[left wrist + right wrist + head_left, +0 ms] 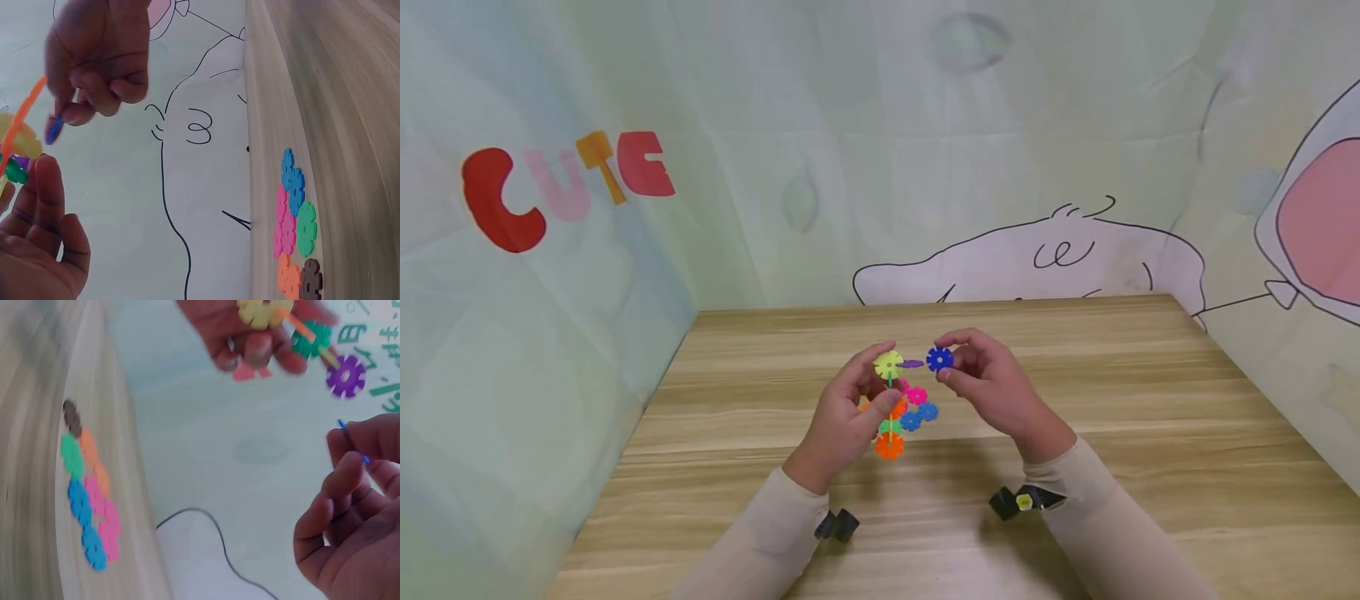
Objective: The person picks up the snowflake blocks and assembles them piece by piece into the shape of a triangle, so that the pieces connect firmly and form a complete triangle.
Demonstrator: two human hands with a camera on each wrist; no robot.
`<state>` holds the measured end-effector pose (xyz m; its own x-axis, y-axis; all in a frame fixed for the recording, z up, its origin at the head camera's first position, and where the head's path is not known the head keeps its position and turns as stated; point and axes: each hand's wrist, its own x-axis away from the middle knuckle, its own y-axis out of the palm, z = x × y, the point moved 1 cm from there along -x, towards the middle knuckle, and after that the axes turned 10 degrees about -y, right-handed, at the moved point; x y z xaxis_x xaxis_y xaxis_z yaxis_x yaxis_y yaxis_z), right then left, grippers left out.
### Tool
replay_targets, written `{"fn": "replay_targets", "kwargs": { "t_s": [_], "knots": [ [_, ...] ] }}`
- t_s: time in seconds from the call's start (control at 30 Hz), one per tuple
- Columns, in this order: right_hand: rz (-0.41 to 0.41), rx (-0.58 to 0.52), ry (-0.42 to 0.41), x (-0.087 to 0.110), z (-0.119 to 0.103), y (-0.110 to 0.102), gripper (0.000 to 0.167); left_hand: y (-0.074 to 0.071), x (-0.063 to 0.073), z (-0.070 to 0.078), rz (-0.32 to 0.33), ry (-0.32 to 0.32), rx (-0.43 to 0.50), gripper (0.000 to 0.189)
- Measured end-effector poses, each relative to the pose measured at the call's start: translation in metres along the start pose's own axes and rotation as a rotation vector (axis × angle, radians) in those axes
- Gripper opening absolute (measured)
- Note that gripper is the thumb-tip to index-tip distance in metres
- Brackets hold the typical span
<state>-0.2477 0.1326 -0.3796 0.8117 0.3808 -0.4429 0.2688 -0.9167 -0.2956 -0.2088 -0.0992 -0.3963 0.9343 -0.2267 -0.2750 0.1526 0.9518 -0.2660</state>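
Observation:
My left hand (848, 421) grips a joined chain of notched plastic discs above the table. In the chain, a pale yellow disc (889, 364) sits at the fingertips and an orange disc (890, 446) at the lower end. Its green disc (310, 340) and purple disc (345, 376) show best in the right wrist view. Between thumb and finger, my right hand (992, 390) pinches a dark blue disc (939, 359). A small gap parts this blue disc from the purple one, which stands edge-on in the head view.
On the wooden table (1120, 375), loose discs lie beyond the hands: blue discs (94, 547), pink discs (109, 528), a green disc (72, 456), orange discs (94, 461) and brown discs (72, 417). A printed cloth (760, 167) hangs behind the table.

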Motion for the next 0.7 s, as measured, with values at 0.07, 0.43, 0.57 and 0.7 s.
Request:
{"fn": "replay_targets", "kwargs": {
  "t_s": [0.07,0.43,0.57,0.7],
  "knots": [
    [0.013,-0.030,-0.035,0.002,-0.006,0.001,0.031,0.000,0.000,0.000,0.000,0.005,0.001,0.056],
    [0.046,-0.084,-0.104,0.005,-0.012,0.007,0.031,0.000,-0.001,-0.003,-0.013,-0.006,0.002,0.056],
    [0.055,-0.082,-0.106,0.005,-0.013,0.007,0.031,0.001,-0.001,-0.004,-0.015,-0.008,-0.004,0.056],
    [0.052,-0.085,-0.115,0.005,-0.014,0.008,0.030,0.001,-0.001,-0.004,-0.015,-0.010,-0.008,0.056]
  ]
}}
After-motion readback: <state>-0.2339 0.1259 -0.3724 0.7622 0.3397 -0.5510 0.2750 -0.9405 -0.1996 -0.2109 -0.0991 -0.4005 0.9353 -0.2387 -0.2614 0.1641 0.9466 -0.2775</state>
